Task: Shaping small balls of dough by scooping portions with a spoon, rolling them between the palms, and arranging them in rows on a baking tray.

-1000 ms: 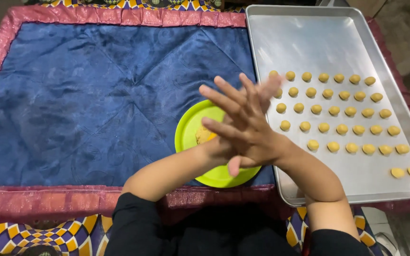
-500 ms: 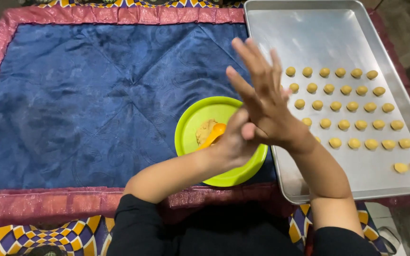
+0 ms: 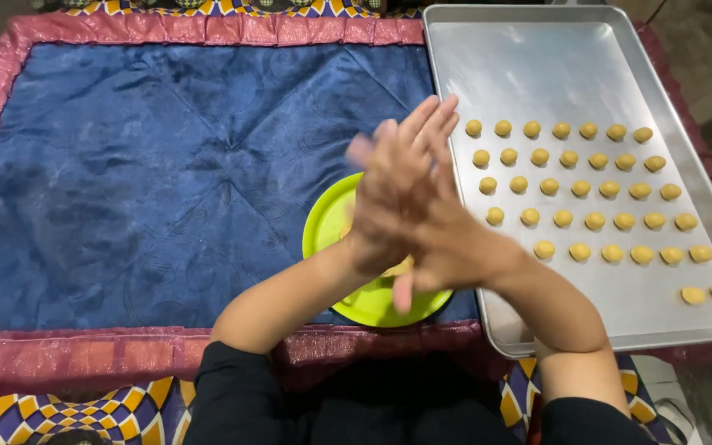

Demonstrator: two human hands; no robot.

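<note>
Left hand [image 3: 389, 206] and right hand [image 3: 442, 239] press flat together, palm on palm, over the green plate [image 3: 323, 227], beside the metal baking tray [image 3: 537, 66] lined with dough balls [image 3: 580, 187].

Both hands are motion-blurred at mid-frame, the left hand [image 3: 389, 210] pressed against the right hand [image 3: 434, 235], so whatever lies between the palms is hidden. They cover most of the green plate [image 3: 323, 227]. The tray [image 3: 537, 49] is cut off at the top edge.
</note>
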